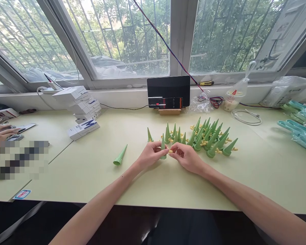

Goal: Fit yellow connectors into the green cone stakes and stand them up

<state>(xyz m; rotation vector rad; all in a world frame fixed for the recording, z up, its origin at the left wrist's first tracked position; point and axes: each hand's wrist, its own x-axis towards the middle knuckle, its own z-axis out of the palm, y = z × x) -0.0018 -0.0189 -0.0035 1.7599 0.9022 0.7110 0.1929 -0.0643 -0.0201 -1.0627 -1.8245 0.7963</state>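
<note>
My left hand (152, 153) is closed round a green cone (163, 144), which stands upright with its tip up. Just to the right, my right hand (183, 154) pinches a small yellow piece (170, 151) at the cone's side. Behind and to the right of my hands stand several green cones (211, 151) with small yellow pieces on or beside them. One loose green cone (120, 156) lies on the table left of my left hand.
On the pale table (91, 177) are stacked white boxes (83, 128), a tablet (168, 89) with a phone before it, a bagged cup (231, 98), a coiled cable (246, 117) and teal items (298, 131) at the right. Another person's hand (0, 134) is at the far left.
</note>
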